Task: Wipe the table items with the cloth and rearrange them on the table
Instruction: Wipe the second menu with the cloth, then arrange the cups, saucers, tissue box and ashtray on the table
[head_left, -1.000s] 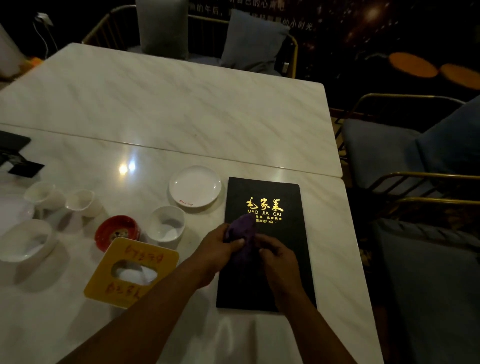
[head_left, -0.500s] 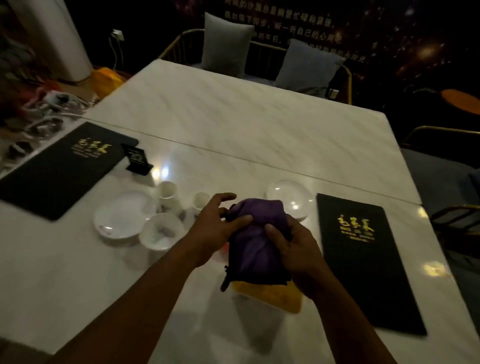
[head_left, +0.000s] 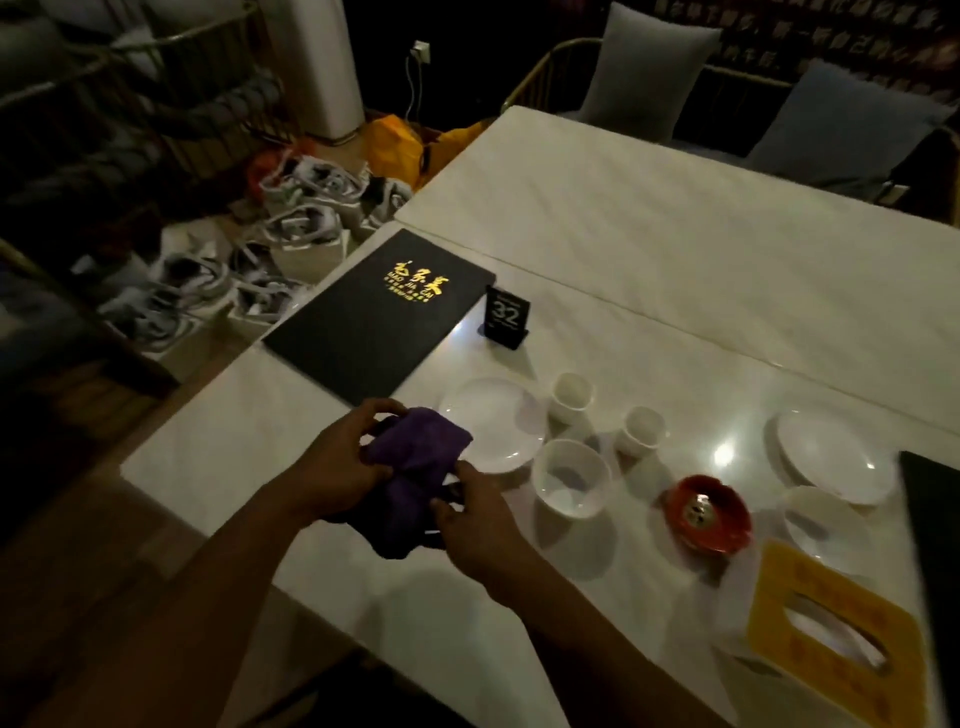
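Left hand (head_left: 340, 460) and right hand (head_left: 475, 525) are both gripping the bunched purple cloth (head_left: 410, 478), fingers closed, above the white marble table (head_left: 649, 249).

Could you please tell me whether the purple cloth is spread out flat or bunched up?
Bunched up: the purple cloth is a crumpled wad held above the white marble table between the left hand and right hand.

Read "32" in white on the small black stand (head_left: 505, 318). Read "MAO JIA CAI" in gold on the black menu (head_left: 373, 317), under big gold signs. Saw red scribbles on the yellow box (head_left: 831, 634), too blurry to read.
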